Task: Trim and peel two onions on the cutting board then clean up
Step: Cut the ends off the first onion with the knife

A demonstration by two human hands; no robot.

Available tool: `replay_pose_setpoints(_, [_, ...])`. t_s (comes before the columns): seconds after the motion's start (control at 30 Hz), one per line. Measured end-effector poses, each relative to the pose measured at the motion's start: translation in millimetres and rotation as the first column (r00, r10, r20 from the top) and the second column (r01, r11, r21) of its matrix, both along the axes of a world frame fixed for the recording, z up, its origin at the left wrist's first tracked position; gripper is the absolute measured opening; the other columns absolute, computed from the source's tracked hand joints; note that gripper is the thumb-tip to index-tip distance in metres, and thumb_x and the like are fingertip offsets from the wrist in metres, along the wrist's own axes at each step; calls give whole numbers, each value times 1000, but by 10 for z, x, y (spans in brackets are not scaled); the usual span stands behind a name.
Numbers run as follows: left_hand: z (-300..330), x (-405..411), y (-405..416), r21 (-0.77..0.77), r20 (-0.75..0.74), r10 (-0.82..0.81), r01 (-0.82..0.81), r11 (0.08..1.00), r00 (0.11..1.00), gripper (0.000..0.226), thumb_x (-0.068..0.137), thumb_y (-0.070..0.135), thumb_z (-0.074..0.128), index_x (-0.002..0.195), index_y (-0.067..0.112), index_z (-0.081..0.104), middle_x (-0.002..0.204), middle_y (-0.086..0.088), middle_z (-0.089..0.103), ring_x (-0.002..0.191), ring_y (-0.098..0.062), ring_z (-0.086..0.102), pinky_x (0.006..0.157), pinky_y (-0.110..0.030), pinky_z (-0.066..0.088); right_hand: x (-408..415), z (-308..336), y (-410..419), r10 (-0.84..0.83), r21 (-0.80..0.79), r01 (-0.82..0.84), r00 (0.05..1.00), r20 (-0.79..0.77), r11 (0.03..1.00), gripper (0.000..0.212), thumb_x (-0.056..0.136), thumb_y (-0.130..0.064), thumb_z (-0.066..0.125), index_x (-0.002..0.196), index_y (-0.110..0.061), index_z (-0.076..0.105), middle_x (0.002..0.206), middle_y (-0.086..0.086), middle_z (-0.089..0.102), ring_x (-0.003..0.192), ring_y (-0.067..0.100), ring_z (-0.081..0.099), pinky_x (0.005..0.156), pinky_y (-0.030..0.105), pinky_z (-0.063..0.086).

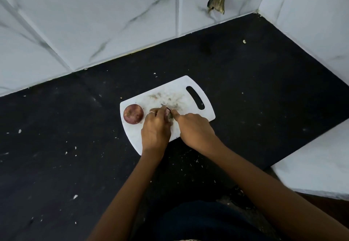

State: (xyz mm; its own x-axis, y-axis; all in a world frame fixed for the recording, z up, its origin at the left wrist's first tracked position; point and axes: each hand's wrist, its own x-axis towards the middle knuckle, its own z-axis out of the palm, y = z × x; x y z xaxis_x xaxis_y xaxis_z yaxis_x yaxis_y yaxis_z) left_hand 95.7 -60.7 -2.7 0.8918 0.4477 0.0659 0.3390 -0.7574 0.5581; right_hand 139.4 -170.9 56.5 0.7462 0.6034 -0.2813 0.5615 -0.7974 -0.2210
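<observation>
Desk (75, 127): black, strewn with pale scraps of skin; it carries the board close in front of the person, probably so both arms work without stretching.
Wall (113, 13): marbled tiles meeting in a corner, with a broken hole in one tile; what lies inside the hole cannot be made out.
Board (188, 93): white, set askew, its handle slot turned away from the hands, which leaves the plain part free for cutting; its middle is smeared with grey-brown marks.
Left hand (155, 129): fingers curled over the second onion, pinning it to the board, presumably to steady it for the cut; a ring shows on one finger.
Right hand (194, 127): fingers closed on a knife, whose handle is hidden inside the fist.
First onion (133, 114): reddish and round, parked at the board's left end, apart from the hands, seemingly waiting its turn; whether it is trimmed cannot be told.
Second onion (168, 118): mostly hidden between the hands; only a pinkish sliver shows.
Knife (164, 105): only a small bright tip shows beyond the left fingers.
</observation>
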Motion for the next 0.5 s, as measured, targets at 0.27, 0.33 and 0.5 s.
replay_pose_setpoints(0.27, [-21,90,196,-134,15,14,-12,991,1000,41,83,16,73,123,12,62,104,-12,65,92,-27,62,74,-35,50,-8,-66,32,14,-13,-14,1000,3,1000,77,89,-1,46,153,-21,9,80,3,44,74,20,44,62,33,34])
replay_pose_setpoints(0.33, [-31,126,207,-142,8,9,-8,990,1000,44,82,16,74,124,13,62,107,-11,66,94,-27,62,76,-36,52,25,-96,13,10,-10,-10,1000,-3,1000,78,89,0,45,153,-23,8,81,3,45,74,20,45,62,34,35])
replay_pose_setpoints(0.5, [-36,128,226,-178,1,6,-5,984,1000,51,80,9,74,129,14,60,110,-12,67,99,-27,64,84,-41,54,-16,-130,-54,-4,0,4,1000,-23,1000,81,88,0,46,153,-25,4,82,3,45,74,19,44,61,33,36])
